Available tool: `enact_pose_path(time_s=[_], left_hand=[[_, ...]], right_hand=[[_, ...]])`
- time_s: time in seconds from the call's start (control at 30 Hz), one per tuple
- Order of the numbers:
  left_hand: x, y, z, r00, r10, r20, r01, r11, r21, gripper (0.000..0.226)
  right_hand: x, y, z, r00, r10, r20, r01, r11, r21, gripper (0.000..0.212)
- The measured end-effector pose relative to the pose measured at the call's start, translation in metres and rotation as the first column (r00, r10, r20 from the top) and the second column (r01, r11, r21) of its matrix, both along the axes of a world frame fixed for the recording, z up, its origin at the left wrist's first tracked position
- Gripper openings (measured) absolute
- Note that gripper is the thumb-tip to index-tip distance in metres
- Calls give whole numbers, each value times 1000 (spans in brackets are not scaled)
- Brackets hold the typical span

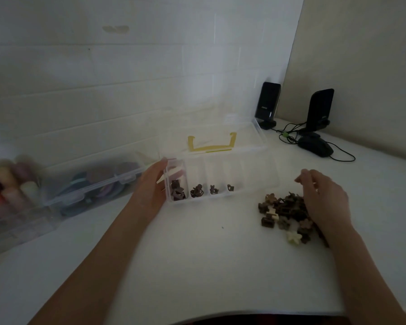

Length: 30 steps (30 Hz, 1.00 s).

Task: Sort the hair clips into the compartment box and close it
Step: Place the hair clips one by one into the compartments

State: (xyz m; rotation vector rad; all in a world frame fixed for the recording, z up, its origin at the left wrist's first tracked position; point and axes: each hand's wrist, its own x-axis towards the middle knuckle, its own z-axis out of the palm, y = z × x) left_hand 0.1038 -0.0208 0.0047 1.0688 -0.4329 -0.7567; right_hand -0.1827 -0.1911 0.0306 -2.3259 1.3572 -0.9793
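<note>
A clear compartment box (251, 191) stands open mid-table, its lid (249, 134) with a yellow handle (212, 143) tilted back. Small dark hair clips (178, 193) lie in the front of its left compartments; the right part looks empty. My left hand (154, 184) grips the box's left end, thumb over the wall. A pile of brown, dark and cream hair clips (284, 215) lies on the table right of the box. My right hand (321, 198) rests on the pile's right side, fingers curled downward; whether they pinch a clip is hidden.
A second clear case (85, 186) with coloured items sits at the left, beside a box of coloured rolls (7, 195). Two black speakers (267, 104) (319, 111), a dark mouse (315, 146) and cables stand at the back right corner. White wall behind.
</note>
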Motion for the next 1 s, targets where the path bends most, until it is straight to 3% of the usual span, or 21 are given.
enact_pose_path(time_s=[0.1, 0.27, 0.4, 0.53, 0.7, 0.8, 0.9, 1.0], left_hand=[[-1, 1, 1, 1000, -4, 13, 4, 1000, -3, 27], [-2, -1, 2, 1000, 12, 9, -12, 1000, -3, 32], [-2, 0, 0, 1000, 11, 14, -11, 1000, -25, 55], [-2, -1, -1, 999, 22, 26, -21, 1000, -15, 29], [0, -2, -1, 999, 40, 38, -40, 999, 6, 35], [3, -4, -3, 998, 46, 31, -46, 999, 6, 36], [4, -5, -4, 1000, 25, 1, -25, 1000, -2, 32], [1, -9, -5, 999, 29, -28, -30, 1000, -4, 42]], right_hand=[[-4, -3, -5, 996, 76, -49, -58, 954, 293, 60], [9, 7, -4, 992, 125, 28, -126, 917, 377, 66], [32, 21, -6, 990, 49, 129, -102, 891, 443, 63], [51, 33, -7, 989, 16, 149, -83, 886, 456, 64], [33, 21, 1, 985, 19, 173, -95, 891, 444, 68], [13, 20, 2, 997, 16, 73, -46, 899, 436, 63], [12, 37, -13, 980, 120, -156, -48, 915, 400, 45], [27, 53, -22, 957, 233, -172, -158, 918, 365, 46]])
